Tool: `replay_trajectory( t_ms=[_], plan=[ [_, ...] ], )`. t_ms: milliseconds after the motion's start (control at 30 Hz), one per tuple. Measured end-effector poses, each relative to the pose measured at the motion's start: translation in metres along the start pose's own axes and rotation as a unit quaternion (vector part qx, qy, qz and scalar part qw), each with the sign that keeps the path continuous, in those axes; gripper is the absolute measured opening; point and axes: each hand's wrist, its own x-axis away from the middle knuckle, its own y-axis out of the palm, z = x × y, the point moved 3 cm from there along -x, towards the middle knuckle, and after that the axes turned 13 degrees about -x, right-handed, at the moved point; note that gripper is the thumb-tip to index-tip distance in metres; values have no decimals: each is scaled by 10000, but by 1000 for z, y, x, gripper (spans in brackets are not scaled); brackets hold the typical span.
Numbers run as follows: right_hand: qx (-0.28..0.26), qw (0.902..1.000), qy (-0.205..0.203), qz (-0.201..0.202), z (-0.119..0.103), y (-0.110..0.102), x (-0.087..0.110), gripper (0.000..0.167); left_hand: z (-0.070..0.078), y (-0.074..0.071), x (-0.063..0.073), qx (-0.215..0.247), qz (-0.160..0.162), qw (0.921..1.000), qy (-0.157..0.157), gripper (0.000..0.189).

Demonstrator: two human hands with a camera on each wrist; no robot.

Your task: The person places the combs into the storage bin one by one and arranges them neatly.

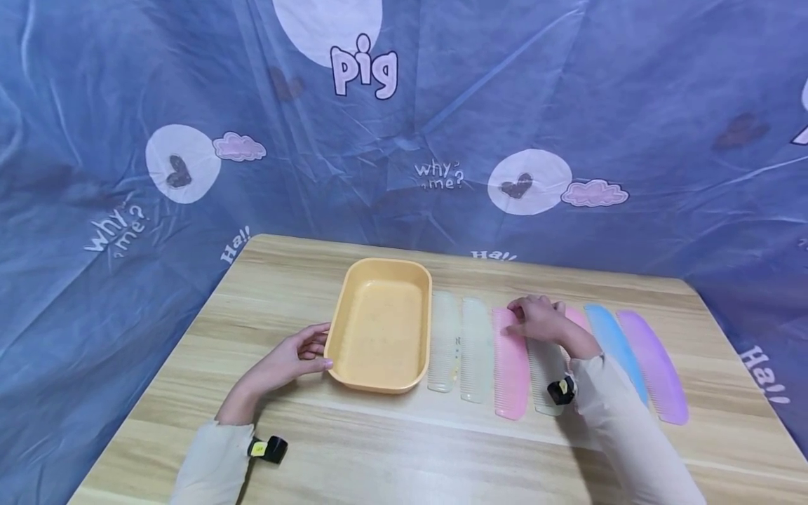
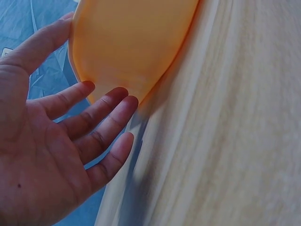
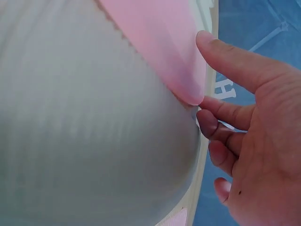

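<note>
My left hand is at the left side of a yellow-orange plastic tray, its thumb on the rim. In the left wrist view its loosely spread fingers reach to the tray's outer wall. My right hand is at the far end of a pink comb. In the right wrist view the thumb overlaps the comb's side edge and the forefinger touches its tip, the two well apart. Beside that comb lies a translucent pale green comb, partly covered by my right wrist in the head view.
Two pale translucent combs lie between the tray and the pink comb. Right of my right hand are another pink comb, a blue comb and a purple comb. A blue printed cloth hangs behind the wooden table.
</note>
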Motion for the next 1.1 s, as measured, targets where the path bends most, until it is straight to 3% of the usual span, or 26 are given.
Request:
replay_trajectory(
  t_ms=[200, 700, 1100],
  plan=[
    [219, 9996, 43, 165, -1, 4, 5, 70, 3, -2, 0, -40, 48, 10000, 11, 73],
    [404, 9979, 157, 481, -11, 8, 12, 73, 7, -4, -1, -49, 108, 9999, -23, 74],
    [15, 9960, 819, 353, -16, 11, 11, 79, 7, 0, -2, 12, 102, 9999, -24, 72]
  ],
)
